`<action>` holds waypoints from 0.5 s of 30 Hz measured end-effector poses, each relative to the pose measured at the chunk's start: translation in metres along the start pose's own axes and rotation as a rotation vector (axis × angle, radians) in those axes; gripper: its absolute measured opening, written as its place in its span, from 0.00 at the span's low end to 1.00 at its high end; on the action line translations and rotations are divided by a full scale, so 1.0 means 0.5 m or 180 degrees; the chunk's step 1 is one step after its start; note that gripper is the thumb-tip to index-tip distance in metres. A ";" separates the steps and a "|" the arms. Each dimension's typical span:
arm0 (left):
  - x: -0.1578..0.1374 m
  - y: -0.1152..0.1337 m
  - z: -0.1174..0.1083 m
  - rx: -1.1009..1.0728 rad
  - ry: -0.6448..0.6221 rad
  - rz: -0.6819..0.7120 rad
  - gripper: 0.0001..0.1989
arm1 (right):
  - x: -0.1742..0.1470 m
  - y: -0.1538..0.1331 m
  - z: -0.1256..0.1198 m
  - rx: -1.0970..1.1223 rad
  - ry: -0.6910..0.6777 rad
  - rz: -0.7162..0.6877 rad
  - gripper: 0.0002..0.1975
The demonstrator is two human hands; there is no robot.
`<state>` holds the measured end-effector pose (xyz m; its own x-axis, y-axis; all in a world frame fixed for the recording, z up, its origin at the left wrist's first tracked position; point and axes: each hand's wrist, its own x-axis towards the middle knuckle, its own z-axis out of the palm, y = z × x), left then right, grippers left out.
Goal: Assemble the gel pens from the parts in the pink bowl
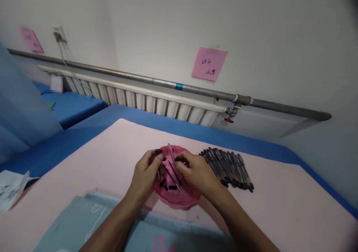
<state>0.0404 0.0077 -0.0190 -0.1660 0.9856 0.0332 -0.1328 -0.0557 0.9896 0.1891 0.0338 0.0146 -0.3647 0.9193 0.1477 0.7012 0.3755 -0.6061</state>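
Note:
A pink scalloped dish [179, 204] lies under both hands, holding small black pen caps [172, 187], thin dark pen refills [175, 173] and a clear pen tube [170, 150]. My left hand [145, 172] is over the dish's left side, its thumb and fingers pinched together with dark tips; what they hold, if anything, I cannot make out. Over the right side, my right hand [197, 170] has its fingers curled closed, and its grip is hidden. Right of the dish lies a row of several black-capped clear pens [228, 168].
A pink cloth [279, 207] covers the table, over blue edges. Teal fabric [69, 222] lies at the front, white paper [12, 188] at the left edge. Behind stand a white radiator [156, 104] and a metal pipe [134, 76] with a red-handled valve [228, 120].

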 end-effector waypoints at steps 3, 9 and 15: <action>-0.002 0.004 0.003 -0.0384 -0.0369 -0.0287 0.15 | -0.007 -0.022 0.004 0.0478 -0.0193 -0.0236 0.07; 0.007 0.020 -0.021 -0.0594 0.0242 -0.0087 0.14 | -0.003 0.012 0.013 -0.0184 -0.0168 -0.0212 0.08; 0.004 0.026 -0.037 -0.0510 0.0142 -0.0214 0.22 | -0.005 0.037 0.041 -0.0893 -0.0640 -0.0067 0.08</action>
<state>0.0200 0.0061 -0.0086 -0.1942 0.9801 -0.0421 -0.2986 -0.0182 0.9542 0.1906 0.0359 -0.0130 -0.4746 0.8800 -0.0160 0.8232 0.4374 -0.3619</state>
